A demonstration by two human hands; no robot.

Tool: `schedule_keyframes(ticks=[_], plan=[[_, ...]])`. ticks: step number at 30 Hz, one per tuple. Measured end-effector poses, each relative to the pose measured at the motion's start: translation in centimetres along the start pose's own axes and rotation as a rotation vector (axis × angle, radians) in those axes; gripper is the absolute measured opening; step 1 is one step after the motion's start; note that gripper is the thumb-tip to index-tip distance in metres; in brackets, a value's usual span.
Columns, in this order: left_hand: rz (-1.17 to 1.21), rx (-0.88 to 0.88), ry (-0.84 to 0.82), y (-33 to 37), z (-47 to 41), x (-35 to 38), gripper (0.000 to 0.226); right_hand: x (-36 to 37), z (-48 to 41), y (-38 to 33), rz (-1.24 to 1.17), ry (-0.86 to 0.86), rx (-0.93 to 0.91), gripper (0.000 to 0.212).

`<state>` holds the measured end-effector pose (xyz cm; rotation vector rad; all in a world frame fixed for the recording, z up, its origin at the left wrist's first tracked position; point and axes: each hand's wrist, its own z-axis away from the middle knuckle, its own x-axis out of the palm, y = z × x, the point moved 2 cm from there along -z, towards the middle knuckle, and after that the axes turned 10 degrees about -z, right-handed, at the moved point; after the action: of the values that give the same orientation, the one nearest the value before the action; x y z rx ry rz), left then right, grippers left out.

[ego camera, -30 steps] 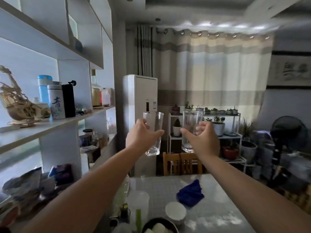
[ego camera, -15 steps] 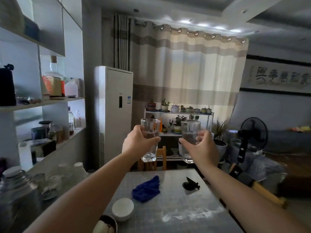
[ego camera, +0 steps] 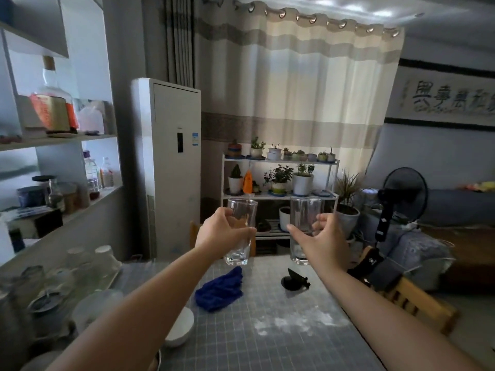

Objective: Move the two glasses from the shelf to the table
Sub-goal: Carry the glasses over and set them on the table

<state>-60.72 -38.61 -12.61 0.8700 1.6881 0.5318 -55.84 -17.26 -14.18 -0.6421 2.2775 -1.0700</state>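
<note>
shelf [ego camera: 53, 140]: left part cut off; jars [ego camera: 32, 285]: blurred

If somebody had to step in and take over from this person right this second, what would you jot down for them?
Left hand: closed around the left glass, held upright above the far end of the table.
Right hand: closed around the right glass, also upright and in the air.
Done: both glasses are off the shelf.
Left: set both down on the table. A blue cloth and a small black object lie just below the glasses, and a white bowl sits nearer the left edge, so pick bare tabletop between or beyond them.
</note>
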Motion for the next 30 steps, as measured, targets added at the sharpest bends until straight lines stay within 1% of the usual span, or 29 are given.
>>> schedule_keyframes(ticks=[3,8,10,14,17,19,21,27,30], plan=[[0.021,-0.024,-0.026,-1.5,-1.8,1.1,0.075,1.8,-0.6,1.5,-0.006,-0.028,0.033,0.066],[0.035,-0.083,-0.066,-4.5,-4.1,4.0,0.062,5.1,-1.3,4.7,0.002,-0.076,0.089,0.066],[0.045,-0.1,-0.083,-5.6,-4.7,5.5,0.067,6.3,-1.4,6.2,0.023,-0.096,0.132,0.065],[0.095,-0.179,-0.117,-7.9,-5.3,8.5,0.072,8.7,-1.4,9.4,0.051,-0.134,0.193,0.057],[0.151,-0.251,-0.155,-9.5,-5.3,10.8,0.074,10.4,-1.3,12.3,0.072,-0.196,0.216,0.057],[0.175,-0.291,-0.162,-10.5,-5.1,12.4,0.072,11.6,-1.3,14.4,0.088,-0.242,0.232,0.058],[0.147,-0.321,-0.164,-11.7,-5.0,14.0,0.07,12.7,-1.2,16.4,0.104,-0.273,0.244,0.062],[0.127,-0.408,-0.18,-16.0,-5.2,18.8,0.071,15.4,-0.1,22.2,0.105,-0.354,0.288,0.065],[0.122,-0.464,-0.203,-18.2,-4.9,21.3,0.07,16.1,1.3,25.3,0.097,-0.387,0.31,0.063]])
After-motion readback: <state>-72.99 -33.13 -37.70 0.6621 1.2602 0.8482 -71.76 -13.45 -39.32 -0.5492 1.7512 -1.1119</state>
